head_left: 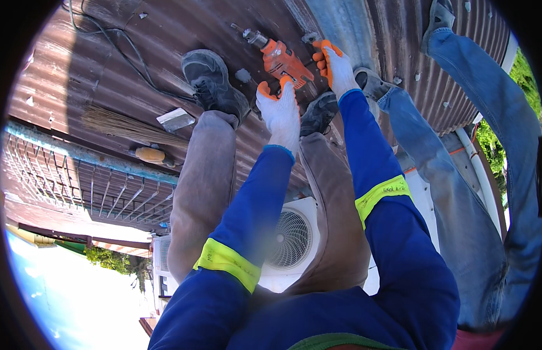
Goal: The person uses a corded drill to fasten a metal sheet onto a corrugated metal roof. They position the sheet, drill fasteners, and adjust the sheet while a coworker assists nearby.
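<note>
An orange-red corded drill [278, 58] with a silver chuck lies across the middle of the rusty corrugated metal roofing [137, 52]. My left hand [278, 114], in a white glove with orange coating, has its curled fingers at the drill's lower end; what they grip is hard to make out. My right hand [338, 73], gloved the same way, is just right of the drill, fingers curled, their contents hidden. My two shoes [204, 76] stand either side of my left hand. A flat grey metal piece [175, 119] lies left of my left leg.
Another person's jeans-clad legs [417, 134] are at my right. A straw broom [125, 125], a wooden-handled object [149, 154] and a black cable [128, 52] lie at left, near a blue-railed metal grating [90, 149]. An air-conditioner unit [288, 239] shows below my legs.
</note>
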`<state>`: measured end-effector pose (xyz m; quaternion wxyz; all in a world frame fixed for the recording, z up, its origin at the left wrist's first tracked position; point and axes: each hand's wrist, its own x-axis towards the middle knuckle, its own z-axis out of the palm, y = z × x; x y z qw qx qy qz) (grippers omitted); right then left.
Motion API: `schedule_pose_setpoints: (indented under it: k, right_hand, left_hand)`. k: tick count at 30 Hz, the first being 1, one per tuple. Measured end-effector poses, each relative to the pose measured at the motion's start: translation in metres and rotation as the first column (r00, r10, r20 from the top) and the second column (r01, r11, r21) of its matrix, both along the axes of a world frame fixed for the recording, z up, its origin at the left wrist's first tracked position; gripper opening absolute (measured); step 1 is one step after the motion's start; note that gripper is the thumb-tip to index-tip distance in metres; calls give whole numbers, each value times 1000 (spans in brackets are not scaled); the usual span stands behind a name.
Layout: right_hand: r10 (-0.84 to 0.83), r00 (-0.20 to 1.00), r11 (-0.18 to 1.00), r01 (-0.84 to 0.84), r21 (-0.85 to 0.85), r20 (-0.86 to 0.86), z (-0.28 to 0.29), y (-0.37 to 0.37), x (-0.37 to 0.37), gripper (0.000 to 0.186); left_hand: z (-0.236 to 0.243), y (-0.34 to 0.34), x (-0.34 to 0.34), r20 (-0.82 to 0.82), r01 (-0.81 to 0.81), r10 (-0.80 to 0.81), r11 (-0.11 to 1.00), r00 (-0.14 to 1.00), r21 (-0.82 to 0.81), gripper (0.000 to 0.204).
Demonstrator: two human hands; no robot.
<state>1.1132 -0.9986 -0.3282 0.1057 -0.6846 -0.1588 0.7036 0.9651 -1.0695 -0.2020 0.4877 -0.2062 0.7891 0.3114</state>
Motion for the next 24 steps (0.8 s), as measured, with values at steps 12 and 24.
schedule_pose_setpoints:
  k: [12,24]
  right_hand:
    - [75,981,977,-108,183,179,1,5,-22,34]
    - [45,940,969,-123,214,339,-5,1,-31,24]
  left_hand:
    - [185,19,-45,67,698,-814,535,577,476,67]
    - [218,50,-30,-109,797,-958,153,264,585,71]
